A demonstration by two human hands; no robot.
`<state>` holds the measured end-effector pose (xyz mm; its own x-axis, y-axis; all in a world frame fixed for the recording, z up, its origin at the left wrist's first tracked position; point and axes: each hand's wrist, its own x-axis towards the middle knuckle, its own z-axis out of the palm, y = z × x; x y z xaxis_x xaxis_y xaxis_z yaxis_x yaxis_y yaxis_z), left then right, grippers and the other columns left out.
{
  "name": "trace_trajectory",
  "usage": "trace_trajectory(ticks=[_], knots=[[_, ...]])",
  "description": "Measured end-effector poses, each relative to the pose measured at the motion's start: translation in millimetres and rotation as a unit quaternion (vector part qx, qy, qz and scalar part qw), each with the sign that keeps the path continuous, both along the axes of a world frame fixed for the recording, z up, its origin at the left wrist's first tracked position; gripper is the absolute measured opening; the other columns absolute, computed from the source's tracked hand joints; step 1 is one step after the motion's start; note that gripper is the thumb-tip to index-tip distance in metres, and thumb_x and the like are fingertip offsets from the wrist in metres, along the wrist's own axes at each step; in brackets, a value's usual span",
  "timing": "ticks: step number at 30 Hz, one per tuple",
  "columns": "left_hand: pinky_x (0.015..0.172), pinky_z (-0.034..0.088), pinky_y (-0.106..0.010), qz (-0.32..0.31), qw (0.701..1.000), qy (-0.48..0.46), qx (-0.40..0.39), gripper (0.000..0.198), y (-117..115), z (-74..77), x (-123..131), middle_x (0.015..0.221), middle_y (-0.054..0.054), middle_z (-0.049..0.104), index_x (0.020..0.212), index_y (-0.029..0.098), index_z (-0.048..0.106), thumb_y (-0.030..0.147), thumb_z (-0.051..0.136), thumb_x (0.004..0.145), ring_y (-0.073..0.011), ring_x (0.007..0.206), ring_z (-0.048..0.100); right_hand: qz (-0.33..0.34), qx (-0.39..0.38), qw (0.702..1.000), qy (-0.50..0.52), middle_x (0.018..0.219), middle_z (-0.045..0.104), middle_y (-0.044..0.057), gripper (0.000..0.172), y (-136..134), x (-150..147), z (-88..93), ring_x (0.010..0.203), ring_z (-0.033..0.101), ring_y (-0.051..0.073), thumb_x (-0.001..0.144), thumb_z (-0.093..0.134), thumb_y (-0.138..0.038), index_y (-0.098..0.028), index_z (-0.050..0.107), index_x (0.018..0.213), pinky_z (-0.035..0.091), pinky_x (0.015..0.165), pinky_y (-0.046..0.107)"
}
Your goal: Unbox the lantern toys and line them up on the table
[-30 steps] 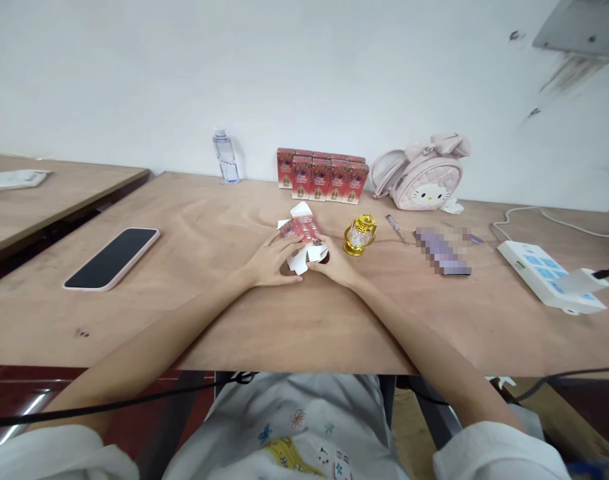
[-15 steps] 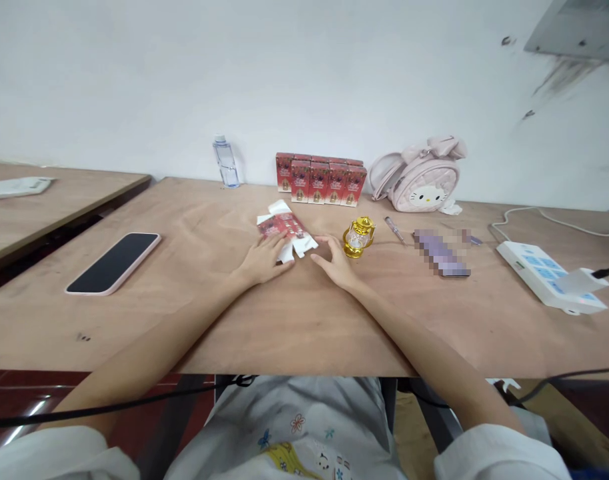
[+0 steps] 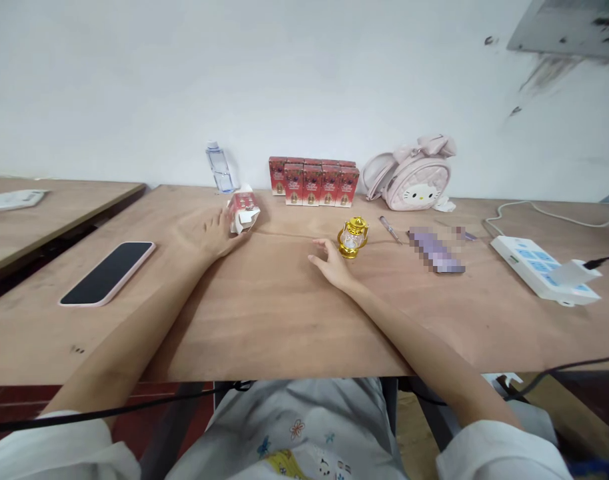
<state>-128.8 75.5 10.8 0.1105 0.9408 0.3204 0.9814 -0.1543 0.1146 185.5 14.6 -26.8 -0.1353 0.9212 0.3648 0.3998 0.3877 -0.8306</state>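
The left hand's grip (image 3: 212,238) is spread beside a red box with white flaps (image 3: 241,205) on the worktop (image 3: 264,320), contact unclear; the right hand's grip (image 3: 333,265), loosely curled, is just left of a gold lantern (image 3: 353,238). Red boxes (image 3: 320,186) stand in rows near the wall (image 3: 304,80), between a clear bottle (image 3: 219,168) and a pink bag (image 3: 418,184). A dark-screened phone (image 3: 108,273) lies to the left, a white power strip (image 3: 522,260) to the right.

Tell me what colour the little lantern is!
The lantern is shiny gold, with a clear middle, in the head view.
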Motion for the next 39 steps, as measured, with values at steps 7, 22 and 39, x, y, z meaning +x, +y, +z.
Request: trace_trajectory(ticks=[7,22,39], knots=[[0.113,0.010,-0.051,-0.104,0.994,0.017,0.017,0.068,12.8,-6.5,5.8,0.152,-0.010,0.029,0.143,0.020,0.032,0.051,0.044,0.083,-0.0302,0.141,0.020,0.012,-0.007,1.000,0.008,0.121,0.058,0.008,0.035,-0.7,-0.8,-0.6,0.117,0.055,0.021,0.075,0.060,-0.025,-0.021,0.052,0.108,0.040,0.105,0.043],[0.093,0.032,-0.057,0.142,0.985,0.058,0.085,0.045,-12.2,-2.6,17.3,0.122,-0.022,0.056,0.113,0.008,0.059,0.037,0.042,0.083,-0.0415,0.116,0.044,0.012,-0.011,1.000,-0.008,0.119,0.059,0.008,0.033,-2.4,-1.9,0.3,0.113,0.057,0.022,0.075,0.058,-0.024,-0.021,0.052,0.108,0.042,0.101,0.044],[0.114,0.004,-0.053,-0.034,0.984,-0.121,0.126,0.074,-18.1,-17.6,34.1,0.151,-0.014,0.029,0.140,0.009,0.034,0.060,0.036,0.085,-0.0370,0.140,0.015,-0.225,0.167,0.949,-0.141,0.150,0.017,0.010,0.048,-9.2,21.9,26.8,0.143,-0.002,0.042,0.080,0.055,-0.021,-0.028,0.050,0.127,0.008,0.104,0.077]])
